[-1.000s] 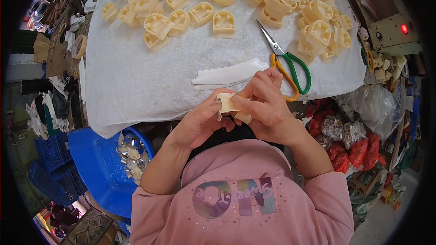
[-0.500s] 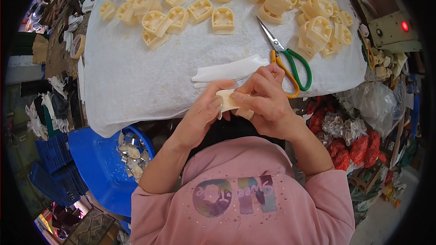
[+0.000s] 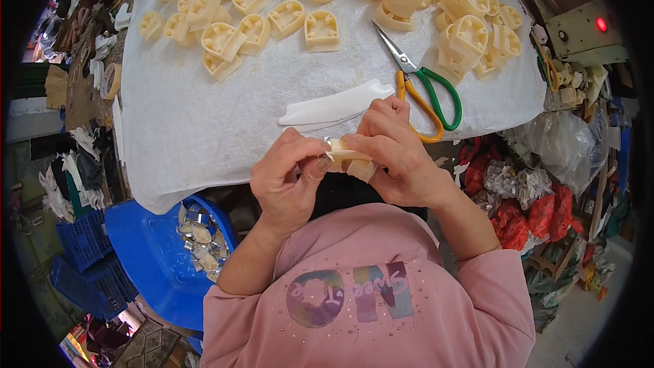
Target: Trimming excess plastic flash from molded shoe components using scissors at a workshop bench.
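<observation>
Above my lap, near the table's front edge, my right hand (image 3: 397,152) grips a cream plastic shoe heel (image 3: 346,155), with the thumb beneath and fingers over it. A thin shiny strip (image 3: 328,141) shows at the heel's left end. My left hand (image 3: 289,174) pinches that strip's edge between thumb and forefinger, touching the heel; the exact hold is partly hidden. Just beyond my hands lie flat white strips (image 3: 334,103) on the white cloth (image 3: 204,116). Scissors (image 3: 415,78) with one yellow and one green handle rest to the right, blades pointing away.
Many cream heels are piled at the far left (image 3: 228,39) and far right (image 3: 466,37) of the table. A blue basin (image 3: 146,252) with shiny silver pieces stands below left. Blue crates (image 3: 85,238) are beyond it. Red plastic bags (image 3: 545,215) sit low on the right.
My left hand has drawn left and turned, its thumb and forefinger now showing in a pinch at the heel's end. My right hand keeps its grip. The view has shifted slightly.
</observation>
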### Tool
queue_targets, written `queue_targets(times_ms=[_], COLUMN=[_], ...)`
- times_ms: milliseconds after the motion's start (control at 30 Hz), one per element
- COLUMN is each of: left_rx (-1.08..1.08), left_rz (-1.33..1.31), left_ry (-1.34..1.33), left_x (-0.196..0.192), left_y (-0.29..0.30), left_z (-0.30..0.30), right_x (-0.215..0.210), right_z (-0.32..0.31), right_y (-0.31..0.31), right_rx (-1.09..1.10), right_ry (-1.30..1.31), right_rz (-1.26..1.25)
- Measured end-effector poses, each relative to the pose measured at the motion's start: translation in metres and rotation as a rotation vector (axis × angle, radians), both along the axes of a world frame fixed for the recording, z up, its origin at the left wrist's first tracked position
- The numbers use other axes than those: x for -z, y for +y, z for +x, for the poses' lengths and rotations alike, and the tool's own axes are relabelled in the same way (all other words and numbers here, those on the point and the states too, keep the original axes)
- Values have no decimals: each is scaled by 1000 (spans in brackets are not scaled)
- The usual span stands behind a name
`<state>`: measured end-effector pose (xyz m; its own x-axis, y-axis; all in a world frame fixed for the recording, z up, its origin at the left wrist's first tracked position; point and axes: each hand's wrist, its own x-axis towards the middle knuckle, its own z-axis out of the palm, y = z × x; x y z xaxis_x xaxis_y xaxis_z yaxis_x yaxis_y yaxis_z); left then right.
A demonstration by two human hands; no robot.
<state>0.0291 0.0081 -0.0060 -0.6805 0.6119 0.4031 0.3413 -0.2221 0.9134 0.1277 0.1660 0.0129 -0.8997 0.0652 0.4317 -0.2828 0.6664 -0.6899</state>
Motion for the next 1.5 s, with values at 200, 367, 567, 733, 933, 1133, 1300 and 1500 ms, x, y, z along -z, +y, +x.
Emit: queue_targets(times_ms=[200,367,567,733,933,1133,1300,1500], left_rx=[-48,-57,92,-67,-213,-293,-210,-30], left_rz=[-30,-77,-66,-41,-15,-30,127,27], left_ry=[461,599,55,386,542,482,441,568], left_x=[-5,-11,-12,-8,-2,-2,-15,-1], left_y=[7,12,6,7,0,-11,6,2], left_z=[-3,-4,1,0,-13,-11,2,4], right_x=[-2,-5,-6,-7,-28,2,18,18], right_z=[4,4,3,-2,-3,20,21,25], right_y=[0,1,5,7,6,-2,-36,-32], right_rx=[-44,-73,-83,-9,4,247,281,275], right_ry=[-43,-99,-98,61,-26,135,-60,-20], right_rz=[28,65,25,133,206,-441,-1246,-1200])
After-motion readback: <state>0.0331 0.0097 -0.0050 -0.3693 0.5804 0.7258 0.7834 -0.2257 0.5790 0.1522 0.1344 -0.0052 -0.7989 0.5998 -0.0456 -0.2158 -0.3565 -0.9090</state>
